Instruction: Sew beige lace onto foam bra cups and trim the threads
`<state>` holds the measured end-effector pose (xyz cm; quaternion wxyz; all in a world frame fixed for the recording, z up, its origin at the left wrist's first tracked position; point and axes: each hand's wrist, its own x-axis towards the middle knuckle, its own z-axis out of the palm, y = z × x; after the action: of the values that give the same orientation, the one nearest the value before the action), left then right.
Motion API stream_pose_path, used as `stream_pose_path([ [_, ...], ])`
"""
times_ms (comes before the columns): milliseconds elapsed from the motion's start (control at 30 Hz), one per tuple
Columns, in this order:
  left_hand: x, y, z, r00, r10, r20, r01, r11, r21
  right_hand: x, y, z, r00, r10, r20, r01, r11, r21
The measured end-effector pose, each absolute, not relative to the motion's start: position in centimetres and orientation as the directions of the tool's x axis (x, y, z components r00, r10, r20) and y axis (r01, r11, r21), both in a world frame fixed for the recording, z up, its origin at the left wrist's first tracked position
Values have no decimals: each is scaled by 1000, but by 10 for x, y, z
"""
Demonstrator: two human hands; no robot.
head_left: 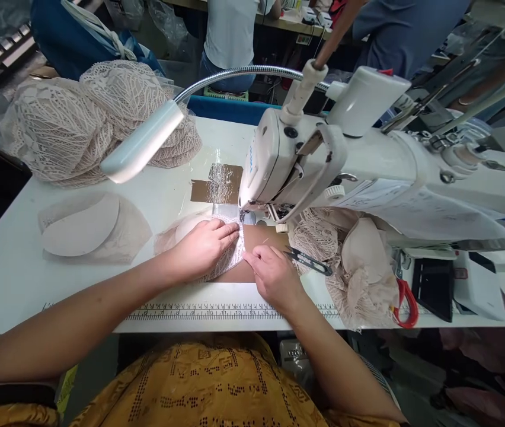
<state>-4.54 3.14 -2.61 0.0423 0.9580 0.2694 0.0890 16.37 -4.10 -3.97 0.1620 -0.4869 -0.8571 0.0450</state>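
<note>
My left hand (205, 246) lies flat on a piece of pale lace fabric (231, 256), its fingertips close to the needle area of a white sewing machine (274, 160). Part of a smooth pale cup shape (188, 227) shows behind that hand. With thumb and fingers closed, my right hand (274, 276) pinches the lace's near right edge, beside brown card (261, 236) on the machine bed. Dark thread snips (309, 261) point out from behind the right knuckles; whether that hand touches them I cannot tell. The needle tip is too small to make out.
Lace pieces (61, 124) are heaped at the back left, under a lamp head (143, 142). A pale cup on mesh (81, 228) lies at left. More lace (363, 267), red-handled scissors (407, 303) and a phone (432, 287) are at right. Other people are behind.
</note>
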Motion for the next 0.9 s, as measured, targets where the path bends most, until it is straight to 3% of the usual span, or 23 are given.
stream_pose_path([
  [300, -50, 52, -29, 879, 451, 153, 440, -892, 102, 160, -34, -36, -442, 875, 198, 848, 480, -226],
  [600, -52, 86, -29, 894, 420, 154, 412, -908, 82, 153, -4, -14, -447, 894, -7, 885, 441, -149],
  [767, -53, 89, -25, 886, 432, 170, 427, -902, 65, 154, 1, -21, -448, 891, 70, 884, 453, -117],
  [900, -55, 78, -24, 906, 381, 186, 360, -923, 134, 156, -1, -27, -450, 887, 104, 879, 460, -122],
])
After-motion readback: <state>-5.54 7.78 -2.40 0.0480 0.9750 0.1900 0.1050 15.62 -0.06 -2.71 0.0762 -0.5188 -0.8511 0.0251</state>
